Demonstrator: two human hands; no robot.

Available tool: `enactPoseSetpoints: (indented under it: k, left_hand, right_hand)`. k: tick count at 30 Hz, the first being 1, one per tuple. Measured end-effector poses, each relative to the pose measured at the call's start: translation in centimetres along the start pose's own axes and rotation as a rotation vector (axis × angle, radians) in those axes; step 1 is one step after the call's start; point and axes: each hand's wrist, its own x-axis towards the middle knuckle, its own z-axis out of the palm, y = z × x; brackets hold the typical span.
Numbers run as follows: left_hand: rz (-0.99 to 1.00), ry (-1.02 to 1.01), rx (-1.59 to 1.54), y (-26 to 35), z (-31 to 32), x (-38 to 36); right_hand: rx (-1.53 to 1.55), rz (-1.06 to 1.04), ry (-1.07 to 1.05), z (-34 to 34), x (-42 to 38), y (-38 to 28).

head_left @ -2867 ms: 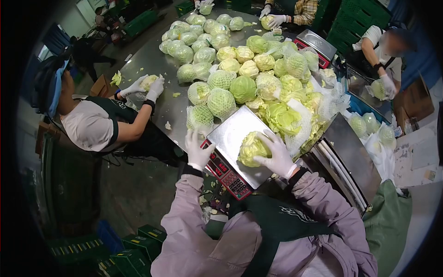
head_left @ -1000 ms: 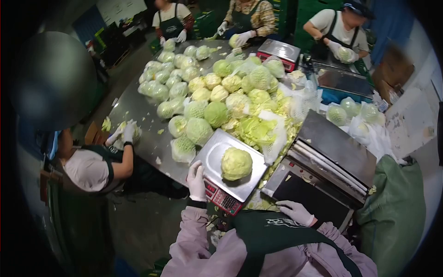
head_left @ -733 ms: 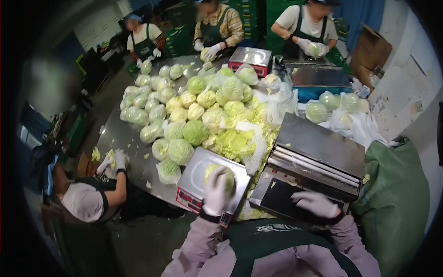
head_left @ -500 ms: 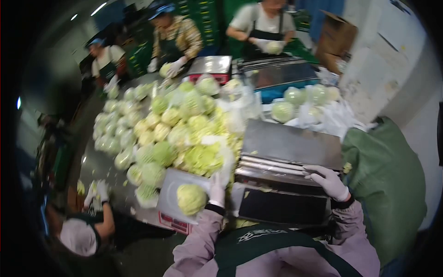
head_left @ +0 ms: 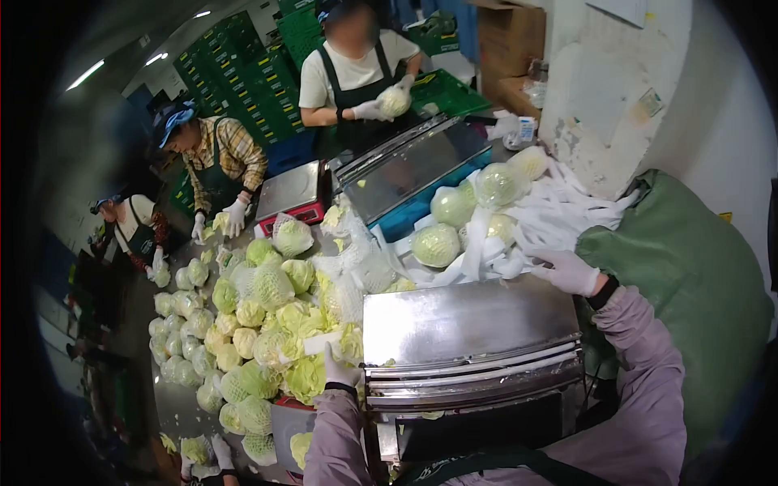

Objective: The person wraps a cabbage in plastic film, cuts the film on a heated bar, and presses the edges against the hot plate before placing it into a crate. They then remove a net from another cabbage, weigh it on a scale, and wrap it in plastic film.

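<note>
My left hand [head_left: 342, 370], in a white glove, is at the left edge of the steel machine [head_left: 470, 320], with its visible fingers stretched out. Loose yellow-green cabbage leaves [head_left: 305, 374] and a flat white strip [head_left: 322, 343] lie just beyond it. At the machine's far right corner, my gloved right hand [head_left: 570, 272] is open, its fingers reaching left beside a heap of white foam net sleeves [head_left: 551, 202]. Neither hand shows anything held. A cabbage [head_left: 300, 448] on the red-based scale [head_left: 285, 429] is partly hidden by my left sleeve.
Cabbages in foam nets [head_left: 254, 413] and wrapped cabbages [head_left: 174, 340] cover the left table. More wrapped cabbages [head_left: 436, 245] sit behind the machine. A large green sack [head_left: 673, 267] stands at right. Co-workers, one holding a cabbage [head_left: 395, 102], work around the table beside a second machine [head_left: 413, 174].
The camera view has turned and shifted right. My right hand has moved from the machine's front rollers to its far right corner. My left hand stays along the machine's left side.
</note>
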Motion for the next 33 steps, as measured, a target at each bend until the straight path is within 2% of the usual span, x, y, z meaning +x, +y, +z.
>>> enactPoseSetpoints:
  k: [1,2,3,4,6,8,9,10,11,13,14,15,16,17,18,19,21,24,25,27,28,29,30,31,32,33]
  left_hand:
    - [0.079,-0.107,0.192,-0.2,-1.6,1.0]
    - [0.090,-0.027,0.379,-0.2,-3.4,2.1]
    - [-0.054,0.194,0.308,0.5,-0.2,-0.9]
    - [-0.142,0.395,0.308,0.6,1.2,-2.0]
    - [-0.147,0.349,0.271,0.0,-2.4,-1.0]
    - [0.166,0.483,0.304,-2.1,-2.0,-3.3]
    - [0.097,-0.088,-0.016,-2.5,-9.6,-1.1]
    - [0.421,0.490,0.038,-4.7,-0.8,-5.9]
    - [0.590,0.533,0.402,-6.1,-2.0,-6.5]
    - [0.759,0.609,0.723,-8.4,0.0,-10.8]
    - [0.934,0.609,0.936,-10.3,-0.7,-12.2]
    - [0.768,0.478,0.658,-11.1,0.8,-14.6]
    - [0.859,0.434,0.845,-11.9,1.3,-17.1]
    - [0.860,0.283,0.759,-12.4,1.9,-19.4]
    - [0.825,0.217,0.992,-12.3,1.5,-21.5]
    - [0.542,0.038,0.847,-14.3,-0.5,-21.4]
    - [0.349,-0.107,0.701,-16.5,-2.2,-22.7]
    - [0.375,-0.059,0.835,-15.7,-2.9,-26.2]
    - [0.478,-0.026,0.805,-15.9,-3.5,-26.5]
    - [0.838,0.130,0.988,-14.0,-3.9,-28.2]
    - [0.847,0.158,0.900,-12.7,-3.9,-29.3]
    - [0.884,0.295,0.876,-11.6,-3.7,-30.5]
    - [1.066,0.363,0.741,-10.2,-4.0,-30.7]
    - [1.217,0.490,0.817,-9.3,-6.4,-28.9]
    - [1.275,0.678,0.815,-7.7,-7.8,-28.6]
    - [1.270,0.640,0.806,-5.6,-9.3,-29.1]
  right_hand:
    - [-0.035,0.027,-0.011,1.5,1.8,0.3]
    - [-0.151,-0.017,0.014,3.3,3.5,2.0]
    - [-0.168,0.085,-0.083,3.2,4.4,-0.7]
    - [-0.137,0.020,-0.073,4.6,5.8,0.3]
    - [-0.127,-0.051,-0.012,5.5,7.6,2.0]
    - [-0.089,-0.140,0.097,5.6,8.7,3.2]
    - [-0.063,-0.175,0.067,4.9,9.3,3.3]
    - [-0.013,-0.142,0.063,4.5,9.0,1.8]
    - [0.030,-0.107,0.056,4.6,8.9,0.3]
    - [-0.026,-0.328,0.070,6.5,8.7,0.3]
    - [-0.026,-0.367,0.023,7.6,9.0,2.3]
    - [-0.050,-0.232,-0.080,8.5,9.8,5.3]
    - [-0.080,-0.100,-0.174,9.1,10.5,6.9]
    - [-0.214,-0.103,-0.170,9.2,10.8,6.6]
    - [-0.253,-0.001,-0.164,9.1,10.9,5.1]
    - [-0.261,-0.035,-0.177,9.2,11.5,5.6]
    - [-0.119,-0.166,-0.006,8.7,13.1,8.3]
    - [0.008,-0.282,0.003,9.2,12.9,7.2]
    - [0.052,-0.335,0.040,9.2,12.9,7.0]
    - [0.019,-0.361,0.061,8.7,10.5,3.1]
    - [-0.007,-0.372,0.075,8.6,8.3,-0.1]
    - [-0.014,-0.371,0.091,8.2,5.8,-3.4]
    - [-0.161,-0.373,0.063,7.9,3.2,-6.9]
    - [-0.307,-0.366,0.036,7.8,0.8,-9.3]
    - [-0.314,-0.351,0.059,8.1,-1.2,-10.4]
    - [-0.178,-0.443,0.056,8.7,-3.0,-11.0]
